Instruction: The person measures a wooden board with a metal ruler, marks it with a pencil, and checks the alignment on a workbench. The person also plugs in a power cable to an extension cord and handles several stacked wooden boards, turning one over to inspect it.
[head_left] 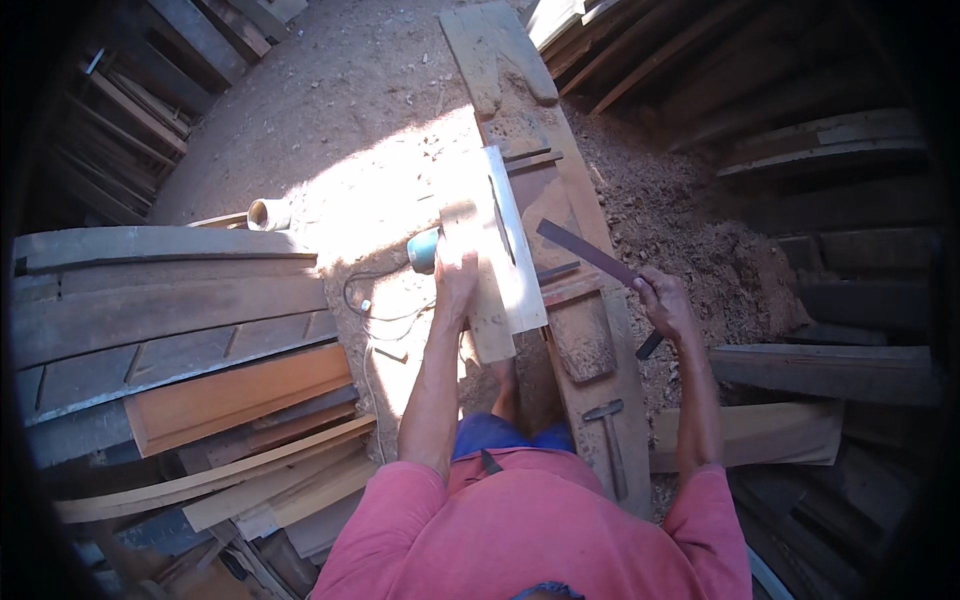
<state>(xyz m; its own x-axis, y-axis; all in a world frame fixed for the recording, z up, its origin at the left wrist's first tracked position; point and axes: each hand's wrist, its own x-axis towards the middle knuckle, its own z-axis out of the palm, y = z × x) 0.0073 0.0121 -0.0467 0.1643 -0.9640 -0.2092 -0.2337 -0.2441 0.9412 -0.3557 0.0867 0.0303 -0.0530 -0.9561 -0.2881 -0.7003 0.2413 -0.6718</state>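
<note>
Beside the hammer (607, 440), left hand (456, 285) presses flat, open, on a pale board (505, 255); right hand (662, 300) apparently grips a dark bar (590, 255).

Both bare forearms come up from the lower edge, out of short pink sleeves. The left arm reaches straight forward, nearly extended, its left hand (456, 283) palm-down with the fingers pressed flat and pointing away from the body. The right arm angles outward, bent slightly at the elbow, and its right hand (663, 303) is raised beside it, fingers curled closed in a fist-like grip, knuckles turned upward.
</note>
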